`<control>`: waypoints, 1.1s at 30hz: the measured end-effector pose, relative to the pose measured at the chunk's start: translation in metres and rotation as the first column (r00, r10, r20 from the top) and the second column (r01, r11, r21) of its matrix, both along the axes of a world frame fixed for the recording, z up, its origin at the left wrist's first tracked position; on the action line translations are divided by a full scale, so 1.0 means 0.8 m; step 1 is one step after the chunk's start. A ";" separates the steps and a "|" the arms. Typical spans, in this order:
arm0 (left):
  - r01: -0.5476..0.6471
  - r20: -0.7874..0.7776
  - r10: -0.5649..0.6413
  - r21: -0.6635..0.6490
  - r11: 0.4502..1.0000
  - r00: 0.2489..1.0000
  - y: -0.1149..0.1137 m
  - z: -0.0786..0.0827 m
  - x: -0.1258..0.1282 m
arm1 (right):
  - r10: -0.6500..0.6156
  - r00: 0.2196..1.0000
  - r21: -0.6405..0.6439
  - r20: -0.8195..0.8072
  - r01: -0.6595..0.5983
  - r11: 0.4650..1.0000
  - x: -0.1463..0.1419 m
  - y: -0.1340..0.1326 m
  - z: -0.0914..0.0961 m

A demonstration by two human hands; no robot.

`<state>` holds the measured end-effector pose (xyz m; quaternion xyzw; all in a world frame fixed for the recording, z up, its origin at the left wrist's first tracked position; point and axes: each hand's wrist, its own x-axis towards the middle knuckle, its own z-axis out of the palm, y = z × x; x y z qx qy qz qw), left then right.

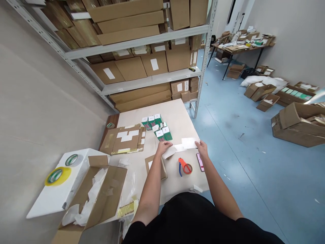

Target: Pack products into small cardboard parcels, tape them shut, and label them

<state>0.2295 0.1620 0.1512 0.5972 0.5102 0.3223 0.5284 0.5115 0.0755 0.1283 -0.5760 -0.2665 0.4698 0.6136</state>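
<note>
My left hand (164, 147) pinches a white paper slip (170, 152) at its upper edge. In my right hand (202, 148) is the end of a white label sheet (189, 143), held between thumb and fingers. Another white paper strip (180, 148) lies between the two; I cannot tell whether they are joined. Beneath my left forearm is a small cardboard box (164, 170), partly hidden. An orange tape dispenser (186, 167) with a blue handle rests in front of me. Several green-and-white small boxes (167, 133) stand beyond my left hand.
A phone (200, 162) lies by the table's right edge. Flattened cardboard (127, 139) is at the left, and an open carton (106, 196) with white paper inside is nearer. Tape rolls (55, 176) sit on a white box (38, 201). Metal shelving (152, 81) with cartons borders the far side.
</note>
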 end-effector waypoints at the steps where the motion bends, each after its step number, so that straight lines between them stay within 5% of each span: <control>1: -0.028 0.028 0.028 0.003 1.000 0.999 0.002 0.000 -0.003 | -0.030 0.999 0.002 -0.024 0.030 1.000 0.005 -0.002 0.000; 8: -0.049 -0.067 0.059 0.149 0.988 0.996 -0.007 0.007 0.038 | 0.132 0.988 0.053 -0.075 -0.128 0.990 -0.021 -0.002 0.026; 12: -0.174 -0.068 0.185 0.140 0.975 0.980 -0.028 0.023 0.044 | 0.167 0.985 0.048 0.043 -0.169 0.984 -0.039 -0.005 0.043; 19: 0.146 -0.119 -0.135 0.085 0.986 0.984 -0.070 0.073 0.017 | 0.295 0.936 0.071 0.194 -0.313 0.947 -0.064 -0.013 0.080; 23: 0.054 -0.055 -0.049 0.100 0.994 0.997 -0.089 0.087 0.010 | 0.281 0.943 0.100 0.177 -0.301 0.948 -0.085 -0.009 0.091; 28: 0.038 -0.033 -0.034 0.119 0.992 0.999 -0.104 0.080 0.002 | 0.282 0.950 0.135 0.132 -0.299 0.945 -0.103 -0.006 0.089; 33: -0.201 0.173 0.194 0.021 0.979 0.966 -0.105 0.074 -0.005 | 0.277 0.951 0.121 0.141 -0.294 0.948 -0.105 -0.008 0.090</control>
